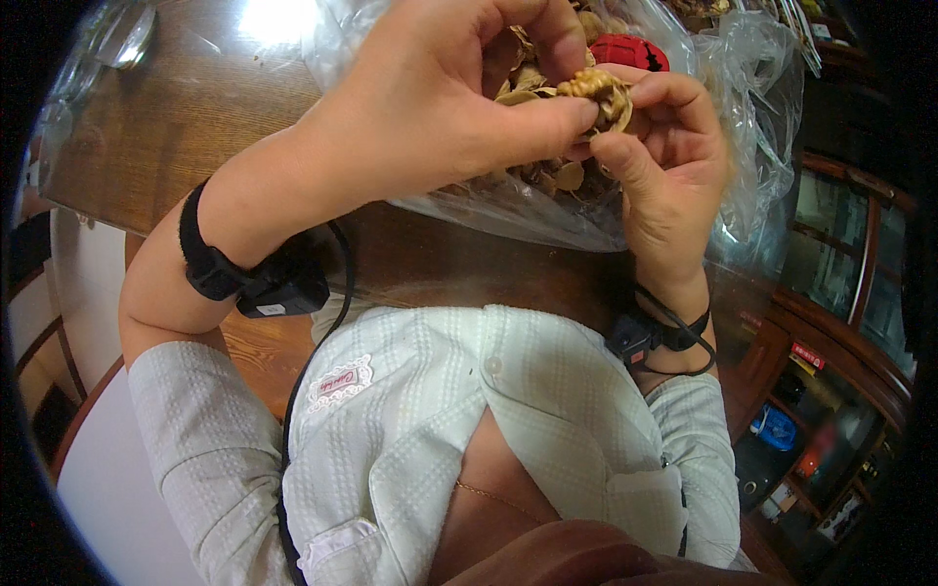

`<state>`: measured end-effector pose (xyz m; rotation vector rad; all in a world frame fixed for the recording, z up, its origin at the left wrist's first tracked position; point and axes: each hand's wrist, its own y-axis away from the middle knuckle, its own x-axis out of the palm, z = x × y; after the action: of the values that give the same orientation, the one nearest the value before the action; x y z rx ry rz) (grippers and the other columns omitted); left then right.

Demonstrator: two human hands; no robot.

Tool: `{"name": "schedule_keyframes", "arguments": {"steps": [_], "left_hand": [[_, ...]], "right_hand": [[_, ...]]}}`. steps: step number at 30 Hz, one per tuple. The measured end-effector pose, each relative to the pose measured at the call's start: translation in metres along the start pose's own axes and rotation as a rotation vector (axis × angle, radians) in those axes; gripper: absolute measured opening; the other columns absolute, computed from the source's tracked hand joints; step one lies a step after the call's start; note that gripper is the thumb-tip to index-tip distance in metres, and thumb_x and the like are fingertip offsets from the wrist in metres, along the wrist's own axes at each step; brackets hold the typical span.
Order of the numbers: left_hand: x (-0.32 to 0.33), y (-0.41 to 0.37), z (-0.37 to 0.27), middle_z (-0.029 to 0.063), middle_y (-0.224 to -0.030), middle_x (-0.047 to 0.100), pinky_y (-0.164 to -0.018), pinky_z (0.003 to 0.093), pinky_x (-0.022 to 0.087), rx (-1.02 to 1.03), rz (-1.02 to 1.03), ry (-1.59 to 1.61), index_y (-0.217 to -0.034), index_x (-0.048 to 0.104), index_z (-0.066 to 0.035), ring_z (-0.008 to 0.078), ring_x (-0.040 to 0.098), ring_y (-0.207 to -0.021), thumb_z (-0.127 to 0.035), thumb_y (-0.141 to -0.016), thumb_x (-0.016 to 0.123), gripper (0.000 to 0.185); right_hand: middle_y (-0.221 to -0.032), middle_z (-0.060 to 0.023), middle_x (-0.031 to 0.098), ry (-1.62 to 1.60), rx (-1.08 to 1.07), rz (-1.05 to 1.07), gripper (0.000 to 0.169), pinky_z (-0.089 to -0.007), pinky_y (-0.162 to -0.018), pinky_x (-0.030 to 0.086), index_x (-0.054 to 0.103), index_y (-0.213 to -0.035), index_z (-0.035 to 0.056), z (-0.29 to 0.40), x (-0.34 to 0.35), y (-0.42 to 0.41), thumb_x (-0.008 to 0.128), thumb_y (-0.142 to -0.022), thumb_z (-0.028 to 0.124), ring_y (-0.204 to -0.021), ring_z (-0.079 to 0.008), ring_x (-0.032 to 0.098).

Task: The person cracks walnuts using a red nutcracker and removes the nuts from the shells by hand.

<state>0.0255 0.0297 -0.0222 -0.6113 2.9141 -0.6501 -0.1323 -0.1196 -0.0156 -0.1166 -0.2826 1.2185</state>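
A walnut (pixel 595 89) is held above a heap of broken walnut shells (pixel 568 178), its wrinkled kernel showing beside a piece of pale shell. My left hand (pixel 447 110) pinches its near left side with the thumb; the index finger curls behind. On the right, the thumb and fingertips of my right hand (pixel 670 154) grip the shell side. The shells lie on a clear plastic bag (pixel 527 220) spread over the wooden table (pixel 212 121). Just beyond the fingers rests a red object (pixel 629 53) with black markings, partly hidden.
Crumpled clear plastic (pixel 758 110) lies to the right. Glassware (pixel 126 36) stands at the table's far left. A glass-fronted wooden cabinet (pixel 835 242) is on the right. Both wrists carry strapped black devices with cables; the left device (pixel 282 289) hangs near the table edge.
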Motion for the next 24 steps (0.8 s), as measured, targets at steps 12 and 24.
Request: {"name": "schedule_keyframes", "arguments": {"steps": [12, 24], "left_hand": [[0.007, 0.002, -0.004, -0.0005, -0.093, 0.062, -0.057, 0.0172, 0.039, -0.155, -0.062, 0.185, -0.112, 0.061, 0.000, 0.0003, 0.051, -0.071, -0.006, -0.087, 0.077, 0.030], [-0.002, -0.003, -0.010, 0.0021, -0.100, 0.068, -0.066, 0.0168, 0.048, -0.328, 0.013, 0.268, -0.119, 0.066, 0.001, 0.0033, 0.060, -0.079, -0.007, -0.091, 0.076, 0.031]], "right_hand": [[-0.114, -0.0079, 0.070, 0.594, -0.203, 0.019, 0.030, -0.0281, -0.093, 0.051, 0.070, -0.116, -0.0013, 0.009, -0.004, -0.004, 0.078, -0.087, 0.004, -0.104, -0.0171, 0.066], [-0.114, -0.0068, 0.070, 0.379, -0.033, -0.029, 0.033, -0.0262, -0.092, 0.051, 0.062, -0.126, -0.0015, 0.012, 0.003, 0.002, 0.070, -0.096, 0.009, -0.104, -0.0132, 0.065]]}}
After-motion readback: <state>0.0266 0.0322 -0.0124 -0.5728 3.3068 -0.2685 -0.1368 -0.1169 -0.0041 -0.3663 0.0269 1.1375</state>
